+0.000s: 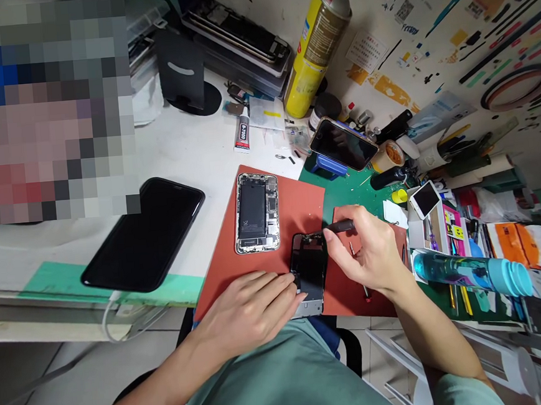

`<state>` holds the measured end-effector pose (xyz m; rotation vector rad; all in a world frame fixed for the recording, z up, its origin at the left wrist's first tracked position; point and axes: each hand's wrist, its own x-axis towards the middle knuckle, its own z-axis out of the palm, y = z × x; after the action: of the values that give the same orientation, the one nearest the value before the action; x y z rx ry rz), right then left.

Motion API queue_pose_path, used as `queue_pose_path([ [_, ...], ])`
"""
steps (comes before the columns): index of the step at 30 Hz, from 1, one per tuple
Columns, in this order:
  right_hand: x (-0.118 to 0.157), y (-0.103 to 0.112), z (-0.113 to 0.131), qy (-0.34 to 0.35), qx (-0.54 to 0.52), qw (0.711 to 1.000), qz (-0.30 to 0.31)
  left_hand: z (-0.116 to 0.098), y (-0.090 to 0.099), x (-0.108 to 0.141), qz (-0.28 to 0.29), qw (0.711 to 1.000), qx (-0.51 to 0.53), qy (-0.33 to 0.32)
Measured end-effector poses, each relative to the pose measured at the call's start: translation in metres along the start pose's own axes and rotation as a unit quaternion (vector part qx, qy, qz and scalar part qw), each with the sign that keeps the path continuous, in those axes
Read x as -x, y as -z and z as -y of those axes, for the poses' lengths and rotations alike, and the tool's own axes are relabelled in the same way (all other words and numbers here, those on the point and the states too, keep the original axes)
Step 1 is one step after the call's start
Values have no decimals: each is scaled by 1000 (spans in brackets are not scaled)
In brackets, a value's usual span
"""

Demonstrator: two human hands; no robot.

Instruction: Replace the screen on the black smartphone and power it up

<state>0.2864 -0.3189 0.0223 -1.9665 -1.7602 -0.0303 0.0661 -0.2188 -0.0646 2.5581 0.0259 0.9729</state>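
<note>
My left hand (255,310) lies with its fingers bent together over the left edge of a phone screen (311,274), gripping it. That screen lies inner side up, with small metal parts and a flex along its top edge. My right hand (368,248) is closed in a pinch on a slim black tool (340,226), whose tip end reaches the screen's top right corner. An opened phone body (258,213), with its black battery and circuit board bare, lies just up and left of the screen. Both rest on a reddish-brown mat (222,250).
A large black phone (144,234) on a white cable lies left. Behind are a glue tube (242,133), a yellow spray can (317,46) and a phone on a blue stand (343,144). A screwdriver (366,291) and turquoise bottle (473,272) lie right. A blurred-out person is upper left.
</note>
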Motion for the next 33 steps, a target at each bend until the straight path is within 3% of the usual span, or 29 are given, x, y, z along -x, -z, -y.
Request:
queue_pose_path([
  [16, 1, -3, 0, 13, 1, 1000, -11, 0, 0, 0, -1, 1000, -3, -6],
  [24, 3, -5, -2, -21, -21, 999, -19, 7, 15, -14, -16, 999, 35, 16],
  [30, 8, -5, -2, -56, -20, 997, -53, 19, 16, -29, 13, 996, 3, 86],
  [33, 13, -2, -4, -129, -68, 984, -99, 26, 10, -34, 41, 990, 15, 131],
])
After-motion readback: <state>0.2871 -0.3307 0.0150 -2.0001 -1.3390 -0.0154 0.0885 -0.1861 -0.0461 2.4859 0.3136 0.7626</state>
